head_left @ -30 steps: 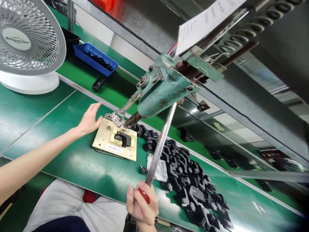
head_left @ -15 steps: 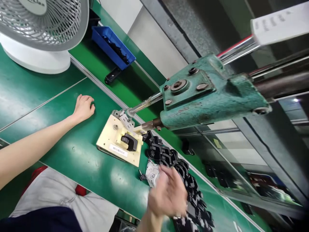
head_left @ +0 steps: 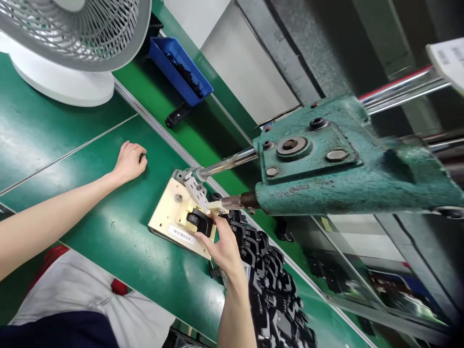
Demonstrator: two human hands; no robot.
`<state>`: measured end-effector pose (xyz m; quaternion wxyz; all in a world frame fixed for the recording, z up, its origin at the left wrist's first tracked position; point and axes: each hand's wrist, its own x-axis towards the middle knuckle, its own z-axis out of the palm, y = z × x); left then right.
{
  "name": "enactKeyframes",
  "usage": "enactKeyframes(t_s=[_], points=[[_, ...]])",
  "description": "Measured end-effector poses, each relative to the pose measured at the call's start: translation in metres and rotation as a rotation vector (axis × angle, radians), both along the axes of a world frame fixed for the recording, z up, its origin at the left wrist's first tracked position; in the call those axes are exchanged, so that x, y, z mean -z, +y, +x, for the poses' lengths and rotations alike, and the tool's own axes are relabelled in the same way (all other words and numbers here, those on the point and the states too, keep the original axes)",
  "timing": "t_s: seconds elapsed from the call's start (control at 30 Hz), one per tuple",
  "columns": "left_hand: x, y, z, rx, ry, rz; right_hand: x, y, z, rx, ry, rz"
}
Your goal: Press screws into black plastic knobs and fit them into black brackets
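Note:
A black plastic part (head_left: 202, 222) sits in a cream fixture block (head_left: 165, 208) with a white label, under the tip of a green machine head (head_left: 308, 169). My right hand (head_left: 223, 244) has its thumb and fingers around the right side of the black part, gripping it. On the green table, left of the fixture, my left hand (head_left: 130, 161) rests with fingers loosely curled and apart, holding nothing. A pile of black parts (head_left: 271, 275) lies to the right, partly behind my right forearm.
A fan (head_left: 83, 34) with a white base stands at the upper left. Behind the metal rail is a blue bin (head_left: 181, 70) with dark pieces. The machine's green body and rods reach across the upper right, above the table.
My right hand has moved up and left from beside the pile to the fixture and taken hold of the black part. My left hand stays resting on the table. The view has shifted slightly.

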<state>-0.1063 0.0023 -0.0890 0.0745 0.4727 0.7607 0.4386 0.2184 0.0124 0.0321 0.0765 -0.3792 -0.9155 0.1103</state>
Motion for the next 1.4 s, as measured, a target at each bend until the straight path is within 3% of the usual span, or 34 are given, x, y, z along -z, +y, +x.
enactKeyframes(t_s=[0.27,0.6,0.9,1.03,1.2,1.3,1.4], points=[[0.001,0.005,-0.002,-0.032,0.017,0.002,-0.006,0.005,-0.003,-0.150,-0.029,0.099],[-0.006,0.009,-0.001,-0.078,0.006,-0.033,-0.004,0.014,0.000,-0.203,0.043,0.135],[-0.006,0.007,-0.002,-0.081,0.028,-0.047,0.018,0.003,0.007,-0.122,0.164,0.124],[-0.008,0.007,-0.002,-0.073,0.012,-0.029,0.001,0.005,0.004,-0.107,0.226,0.069],[-0.008,0.006,-0.004,-0.084,-0.028,-0.033,-0.032,0.000,0.001,-0.154,0.080,-0.064],[-0.006,0.006,-0.005,-0.083,-0.037,-0.030,-0.025,-0.021,0.012,-0.055,0.147,-0.024],[-0.004,0.006,-0.006,-0.063,-0.031,-0.031,0.002,-0.058,0.028,0.201,0.447,-0.079]])
